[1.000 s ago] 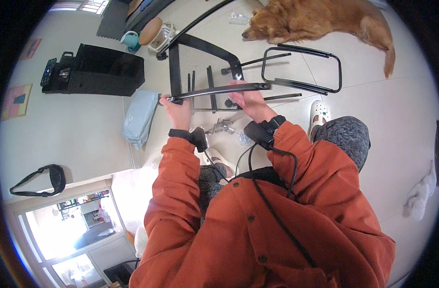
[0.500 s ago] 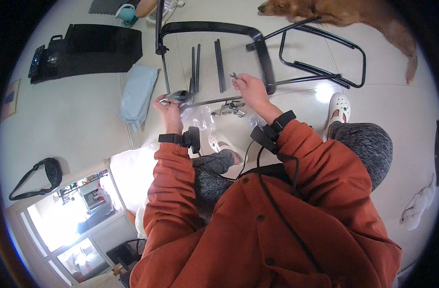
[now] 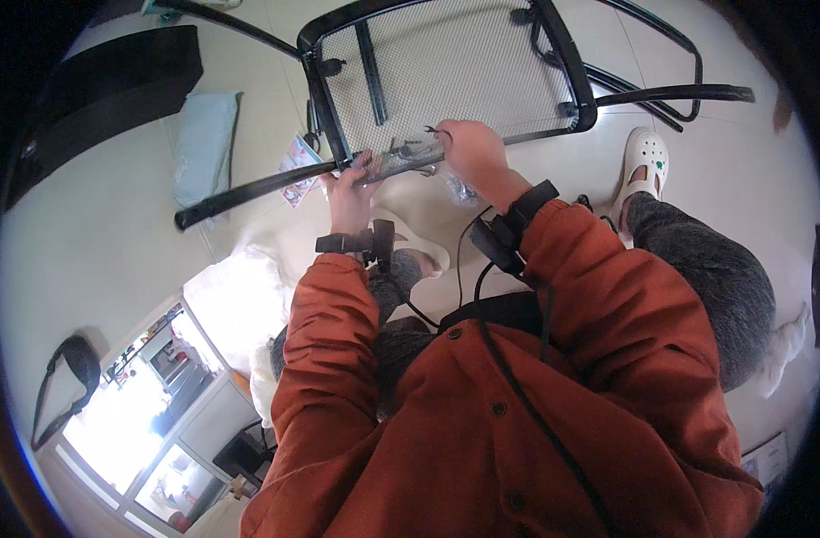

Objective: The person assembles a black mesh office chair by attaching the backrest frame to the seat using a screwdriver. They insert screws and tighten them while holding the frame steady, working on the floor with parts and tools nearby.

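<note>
A black metal chair frame (image 3: pixel 581 65) with a mesh panel (image 3: pixel 464 63) is tilted in front of me. My left hand (image 3: pixel 350 195) has its fingers wrapped round the frame at the near left corner, beside a black tubular leg (image 3: pixel 248 193) that sticks out to the left. At the near edge of the panel, my right hand (image 3: pixel 475 157) is closed on a small open-end wrench (image 3: pixel 430 130); its jaw end pokes out past the fingers. That hand lies against or just above the near rail; contact is unclear. Dark bars (image 3: pixel 371 76) show behind the mesh.
Left of the frame lie a pale plastic package (image 3: pixel 203 148), a printed sheet (image 3: pixel 300 170) and a large black panel (image 3: pixel 114 99). Metal hardware and a clear bag (image 3: pixel 462 188) sit beneath the near rail. A black strap bag (image 3: pixel 76 372) lies far left.
The chair frame has tilted and turned, and a leg now points left. My left hand no longer shows the dark shiny item and grips the frame instead. The wrench stays in my right hand.
</note>
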`<move>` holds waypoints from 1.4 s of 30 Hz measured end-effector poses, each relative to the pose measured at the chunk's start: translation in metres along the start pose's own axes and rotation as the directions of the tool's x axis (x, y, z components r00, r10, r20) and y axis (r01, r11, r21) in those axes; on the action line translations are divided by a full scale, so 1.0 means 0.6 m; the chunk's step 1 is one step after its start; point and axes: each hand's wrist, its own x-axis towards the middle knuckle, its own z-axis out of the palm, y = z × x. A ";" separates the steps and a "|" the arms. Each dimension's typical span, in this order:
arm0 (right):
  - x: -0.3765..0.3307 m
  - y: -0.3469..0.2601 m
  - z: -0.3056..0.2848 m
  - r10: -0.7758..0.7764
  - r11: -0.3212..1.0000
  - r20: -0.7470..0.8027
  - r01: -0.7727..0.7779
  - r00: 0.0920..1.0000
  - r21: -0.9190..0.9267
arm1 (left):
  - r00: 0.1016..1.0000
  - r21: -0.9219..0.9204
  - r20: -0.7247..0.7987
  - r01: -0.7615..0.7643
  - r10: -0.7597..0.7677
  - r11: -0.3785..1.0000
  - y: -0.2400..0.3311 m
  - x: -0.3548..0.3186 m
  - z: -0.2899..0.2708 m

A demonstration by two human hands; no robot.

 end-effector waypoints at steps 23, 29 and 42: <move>0.042 0.092 0.141 0.043 0.962 0.289 -0.118 0.956 0.247 | 0.877 -0.729 0.145 0.407 -0.457 0.550 -0.109 -0.023 0.179; 0.052 0.085 0.116 0.042 0.882 0.476 -0.257 0.878 0.396 | 0.875 -0.647 0.157 0.441 -0.457 0.622 -0.102 -0.032 0.152; 0.049 0.085 0.134 0.121 0.761 0.551 -0.433 0.826 0.483 | 0.959 -0.140 -0.219 0.154 -0.182 0.978 -0.139 -0.047 0.166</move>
